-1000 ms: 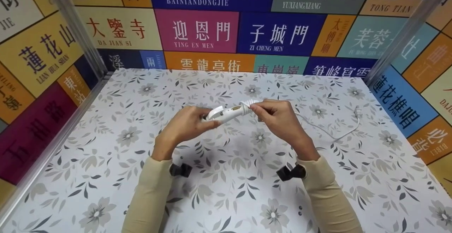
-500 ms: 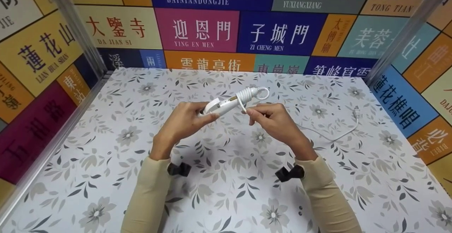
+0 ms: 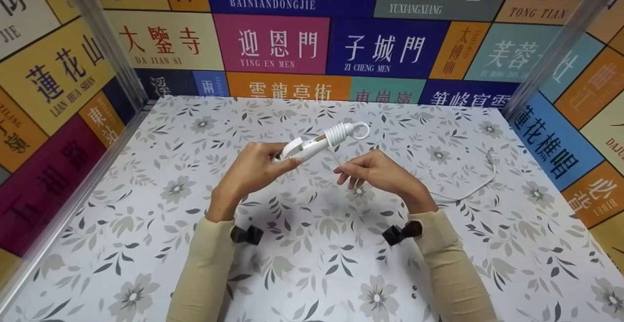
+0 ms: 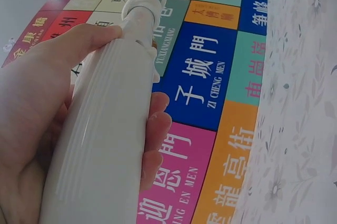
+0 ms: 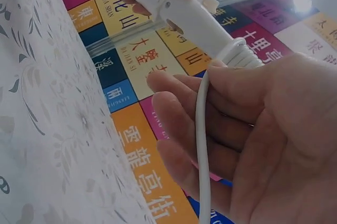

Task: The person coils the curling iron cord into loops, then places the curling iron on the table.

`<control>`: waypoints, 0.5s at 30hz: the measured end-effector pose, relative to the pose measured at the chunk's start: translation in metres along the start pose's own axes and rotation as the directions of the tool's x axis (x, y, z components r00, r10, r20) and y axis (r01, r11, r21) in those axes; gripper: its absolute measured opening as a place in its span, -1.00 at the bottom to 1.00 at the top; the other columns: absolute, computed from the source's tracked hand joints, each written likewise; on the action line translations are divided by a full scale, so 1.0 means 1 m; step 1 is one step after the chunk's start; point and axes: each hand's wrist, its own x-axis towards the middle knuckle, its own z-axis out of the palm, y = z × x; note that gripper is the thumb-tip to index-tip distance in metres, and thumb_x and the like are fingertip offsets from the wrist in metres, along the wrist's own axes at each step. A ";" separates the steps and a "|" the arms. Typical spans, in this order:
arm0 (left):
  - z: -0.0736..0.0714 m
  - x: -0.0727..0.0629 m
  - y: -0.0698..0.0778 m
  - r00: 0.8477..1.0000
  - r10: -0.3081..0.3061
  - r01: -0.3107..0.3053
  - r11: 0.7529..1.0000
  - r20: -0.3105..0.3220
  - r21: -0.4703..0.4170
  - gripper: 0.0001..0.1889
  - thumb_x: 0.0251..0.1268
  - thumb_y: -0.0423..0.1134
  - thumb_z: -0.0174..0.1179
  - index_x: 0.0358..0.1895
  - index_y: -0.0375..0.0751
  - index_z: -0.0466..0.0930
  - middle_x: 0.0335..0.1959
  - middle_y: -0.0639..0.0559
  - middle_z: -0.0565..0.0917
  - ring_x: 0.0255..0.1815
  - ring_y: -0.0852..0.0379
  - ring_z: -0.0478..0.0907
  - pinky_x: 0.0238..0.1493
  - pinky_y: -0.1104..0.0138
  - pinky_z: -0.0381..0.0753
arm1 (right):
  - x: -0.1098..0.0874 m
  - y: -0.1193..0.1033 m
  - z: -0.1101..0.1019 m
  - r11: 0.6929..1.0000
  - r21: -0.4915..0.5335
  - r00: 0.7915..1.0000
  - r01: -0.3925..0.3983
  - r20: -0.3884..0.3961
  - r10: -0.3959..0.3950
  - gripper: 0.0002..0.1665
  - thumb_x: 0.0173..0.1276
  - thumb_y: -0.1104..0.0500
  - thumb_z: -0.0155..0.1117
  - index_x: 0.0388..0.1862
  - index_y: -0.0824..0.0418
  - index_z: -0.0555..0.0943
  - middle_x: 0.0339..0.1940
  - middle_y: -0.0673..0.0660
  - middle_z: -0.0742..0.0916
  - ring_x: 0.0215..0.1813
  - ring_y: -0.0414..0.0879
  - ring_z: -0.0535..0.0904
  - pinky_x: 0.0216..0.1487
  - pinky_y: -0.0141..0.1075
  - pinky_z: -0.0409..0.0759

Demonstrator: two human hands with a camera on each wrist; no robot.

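White table (image 3: pixel 312 263) with grey floral print, and on it a piece of white power cord (image 3: pixel 458 199).
The tabletop is flat, and its print shows wide grey flowers (image 3: pixel 378 297), thin leaves (image 3: pixel 341 258) and small dark dots (image 3: pixel 414 288). The cord lies on the right part, toward the far side; it goes to the right in a loose bend, then turns toward the far edge. There it ends in a pale plug (image 3: pixel 492 156), which is difficult to distinguish from the white ground.
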 end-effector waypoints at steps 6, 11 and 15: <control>0.000 0.000 0.000 1.000 0.015 -0.015 0.999 0.013 -0.028 -0.66 0.31 0.04 0.31 0.06 0.02 0.75 -0.33 0.02 0.73 -0.48 0.13 0.47 -0.47 0.30 0.46 | 0.005 0.013 -0.001 0.982 -0.032 0.983 -0.184 -0.020 0.184 -0.42 0.47 -0.19 0.19 -0.25 0.31 0.78 -0.51 0.05 0.81 -0.28 -0.03 0.78 0.07 -0.02 0.67; 0.000 0.000 0.000 0.998 0.041 -0.039 0.998 0.044 -0.050 -0.69 0.28 0.02 0.33 0.03 0.04 0.76 -0.33 0.03 0.73 -0.49 0.14 0.47 -0.47 0.32 0.47 | 0.007 0.018 0.002 0.975 -0.029 0.972 -0.220 -0.091 0.217 -0.43 0.44 -0.20 0.22 -0.38 0.28 0.76 -0.70 -0.05 0.66 -0.54 -0.16 0.63 -0.27 -0.18 0.68; 0.001 0.000 -0.001 0.993 0.081 -0.076 0.995 0.083 -0.064 -0.72 0.27 0.00 0.34 -0.01 0.04 0.77 -0.32 0.03 0.74 -0.49 0.16 0.48 -0.47 0.33 0.50 | 0.010 0.020 0.003 0.987 -0.019 0.977 -0.161 -0.143 0.157 -0.52 0.45 -0.11 0.25 -0.41 0.27 0.74 -0.71 -0.02 0.61 -0.65 -0.19 0.49 -0.53 -0.35 0.49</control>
